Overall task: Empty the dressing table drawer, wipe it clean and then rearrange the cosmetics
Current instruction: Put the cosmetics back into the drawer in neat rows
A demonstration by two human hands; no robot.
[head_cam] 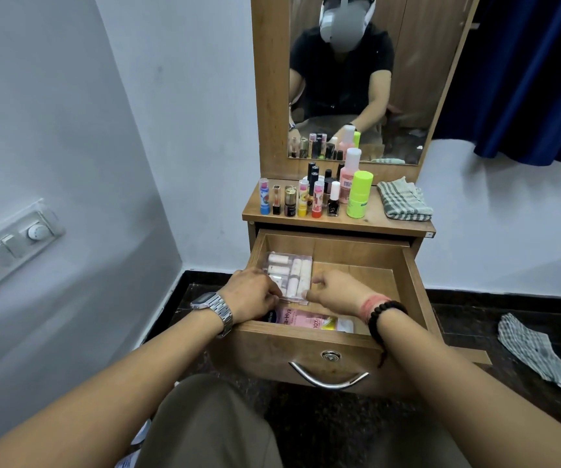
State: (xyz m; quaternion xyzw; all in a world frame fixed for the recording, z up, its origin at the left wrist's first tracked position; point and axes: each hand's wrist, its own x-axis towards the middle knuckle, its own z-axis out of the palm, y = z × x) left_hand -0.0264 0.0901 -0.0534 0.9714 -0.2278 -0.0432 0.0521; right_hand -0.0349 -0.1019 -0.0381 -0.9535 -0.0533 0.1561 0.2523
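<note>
Both my hands are inside the open drawer [414,275], pinching the near edge of a clear plastic case [290,270]. My left hand [250,293] has its fingers curled onto the near-left corner, and my right hand [334,292] nips the near-right corner, fingertips bent in. The case lies in the left half of the drawer, reaching from my grip toward the back wall. Through its lid I count roughly six pale tubes, though glare blurs some of them.

Just on my side of the grip, under my wrists and against the drawer front, lies a pink pouch [301,319], beside a dark blue item [270,315] on the left and a white item [345,324] on the right. To the right of my right hand the drawer floor is bare wood up to the side wall, and behind the case a narrow strip stays free.

Beyond the grip, above the drawer, the tabletop [371,219] carries a front row of upright cosmetics: a blue stick [264,196], a slim lipstick [276,200], a gold-capped bottle [290,201], a yellow stick [303,198], a red stick [318,199], one nail polish [333,199] and a green bottle [359,194]. Behind stand a pink bottle [350,175] and several dark-capped bottles I cannot count. One checked cloth [404,201] sits folded at the right end. A second cloth [535,351] lies on the floor well right of my right arm.
</note>
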